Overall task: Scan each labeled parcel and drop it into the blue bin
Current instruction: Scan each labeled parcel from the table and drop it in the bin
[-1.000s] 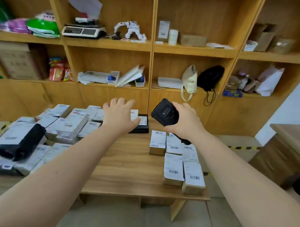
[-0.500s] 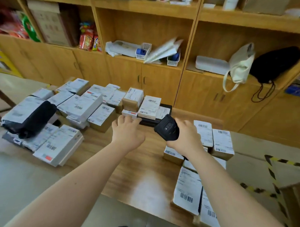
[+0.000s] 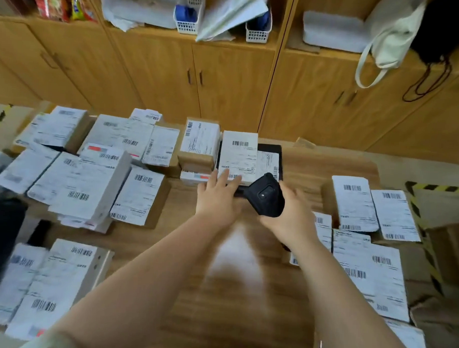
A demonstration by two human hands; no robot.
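Several labeled parcels lie on the wooden table (image 3: 234, 291). My right hand (image 3: 292, 217) grips a black handheld scanner (image 3: 266, 196) just above the table's far middle. My left hand (image 3: 217, 199) reaches forward with straight fingers, and its fingertips touch the near edge of a white labeled parcel (image 3: 239, 156). That parcel lies on a flat black parcel (image 3: 270, 154). A brown box with a white label (image 3: 199, 144) stands just left of it. No blue bin is in view.
A heap of white-labeled boxes (image 3: 88, 169) covers the table's left side, with a black bag (image 3: 2, 233) at the left edge. More labeled parcels (image 3: 364, 230) lie on the right. Wooden cabinets (image 3: 226, 82) stand behind the table. Yellow-black floor tape (image 3: 424, 232) runs on the right.
The view has tilted down and closer to the table. My left hand moved forward onto the white parcel's edge. My right hand kept hold of the scanner and stayed beside it.
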